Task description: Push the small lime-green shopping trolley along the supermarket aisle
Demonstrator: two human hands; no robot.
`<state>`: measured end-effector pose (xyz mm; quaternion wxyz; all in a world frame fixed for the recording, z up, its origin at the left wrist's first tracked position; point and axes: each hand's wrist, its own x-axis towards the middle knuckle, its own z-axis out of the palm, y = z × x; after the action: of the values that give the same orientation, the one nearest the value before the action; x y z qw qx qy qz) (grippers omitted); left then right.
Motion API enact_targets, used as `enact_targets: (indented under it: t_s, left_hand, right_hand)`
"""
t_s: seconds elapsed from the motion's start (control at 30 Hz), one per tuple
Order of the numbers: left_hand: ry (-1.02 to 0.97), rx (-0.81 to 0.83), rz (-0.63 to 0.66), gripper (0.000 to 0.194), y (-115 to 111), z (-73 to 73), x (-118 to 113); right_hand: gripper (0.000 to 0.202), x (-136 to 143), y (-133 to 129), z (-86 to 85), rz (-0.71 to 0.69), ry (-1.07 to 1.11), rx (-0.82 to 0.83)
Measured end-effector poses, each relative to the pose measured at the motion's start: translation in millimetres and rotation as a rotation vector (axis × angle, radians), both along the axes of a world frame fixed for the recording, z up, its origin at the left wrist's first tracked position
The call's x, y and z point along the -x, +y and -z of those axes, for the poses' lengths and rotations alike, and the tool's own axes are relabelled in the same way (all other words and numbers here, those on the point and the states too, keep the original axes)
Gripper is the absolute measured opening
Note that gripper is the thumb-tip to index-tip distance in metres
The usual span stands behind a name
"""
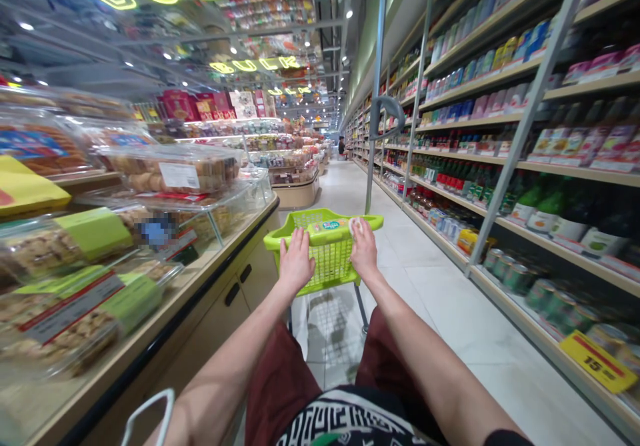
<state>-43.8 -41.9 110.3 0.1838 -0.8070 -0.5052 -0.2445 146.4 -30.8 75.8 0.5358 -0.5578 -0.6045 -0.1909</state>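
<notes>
A lime-green shopping cart of plastic lattice stands right in front of me on dark metal legs. My left hand lies over the left part of its handle, fingers curled across the bar. Toward the handle's right end, my right hand is closed on the bar. A crumpled white tissue or cloth shows between its fingers and the handle. Between the hands, a colourful label sits on the handle. I see no goods in the basket, though its floor is only partly visible.
On my left runs a counter stacked with clear boxes of cookies. Shelves of bottles and cans line the right side, with a yellow price sign. A metal pole rises beyond the cart. The tiled aisle stretches ahead to a distant person.
</notes>
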Motion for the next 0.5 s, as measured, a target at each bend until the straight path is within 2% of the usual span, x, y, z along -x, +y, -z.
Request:
enact_targets:
  t_s: [0.1,0.17,0.4,0.5]
  left_hand:
    - [0.0,-0.01,0.009,0.064,2,2.1,5]
    - [-0.009,-0.012,0.007,0.064,2,3.2,5]
    - [0.003,0.013,0.01,0.064,1,1.6,6]
    - [0.012,0.021,0.024,0.064,1,0.2,10]
  right_hand:
    - [0.055,-12,2,0.5,0.079,0.095,-0.004]
    - [0.055,-6,3,-0.3,0.057,0.071,0.009]
    - [0.057,64,-3,-3.5,-0.177,-0.189,0.007]
    - [0.054,67,-2,-4.9,-0.2,-0.238,0.025]
